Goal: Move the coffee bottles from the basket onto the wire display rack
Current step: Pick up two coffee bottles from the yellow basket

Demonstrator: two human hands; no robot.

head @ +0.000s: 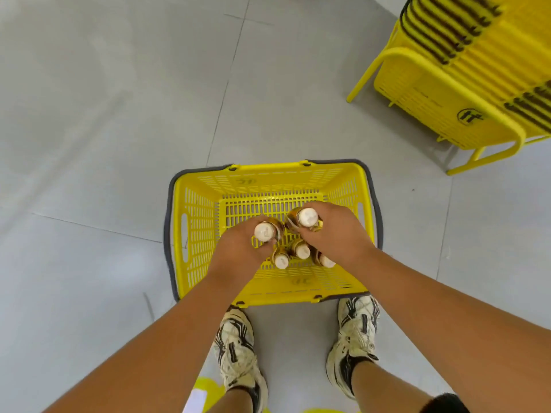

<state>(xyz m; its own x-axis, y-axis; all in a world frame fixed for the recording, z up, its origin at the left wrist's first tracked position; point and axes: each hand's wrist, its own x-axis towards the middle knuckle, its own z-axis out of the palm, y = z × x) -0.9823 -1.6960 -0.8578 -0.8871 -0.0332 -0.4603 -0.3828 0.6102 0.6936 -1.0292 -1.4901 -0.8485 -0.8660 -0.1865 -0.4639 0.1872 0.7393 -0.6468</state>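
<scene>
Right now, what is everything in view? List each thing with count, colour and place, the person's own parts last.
basket: one, yellow with grey handles, on the floor in front of the feet.
coffee bottles: five visible, amber with white caps; one held in each hand, three standing in the basket.
stacked baskets: one stack, yellow, upper right on a yellow frame.
floor: grey tiles.
shoes: two, white and black.
left hand: grips a bottle.
right hand: grips a bottle.

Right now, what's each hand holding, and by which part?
Left hand grips one coffee bottle just below its cap; right hand grips another bottle the same way.
</scene>
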